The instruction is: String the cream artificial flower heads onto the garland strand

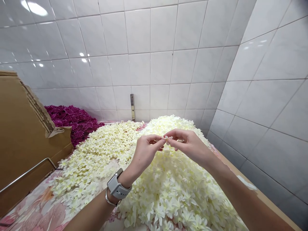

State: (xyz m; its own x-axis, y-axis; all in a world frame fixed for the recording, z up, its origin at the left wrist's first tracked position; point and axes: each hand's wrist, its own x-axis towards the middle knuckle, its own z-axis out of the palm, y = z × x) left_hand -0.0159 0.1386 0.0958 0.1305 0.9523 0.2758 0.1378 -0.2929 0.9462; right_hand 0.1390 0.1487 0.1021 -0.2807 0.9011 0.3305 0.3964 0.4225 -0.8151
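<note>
My left hand [147, 150] and my right hand [186, 142] meet above a large heap of cream-white fabric flowers [173, 189]. Both pinch a small white flower piece [167, 137] between thumb and fingertips. The left wrist wears a grey smartwatch [117, 187] and a thin bangle. A flatter spread of the same cream flowers [96, 154] lies to the left of the heap on a pink floral cloth [36, 208].
A pile of dark magenta flowers [72, 120] sits at the back left. A brown cardboard box [21, 138] with a metal bar stands on the left. White tiled walls close in behind and on the right. The table's wooden edge [240, 173] runs along the right.
</note>
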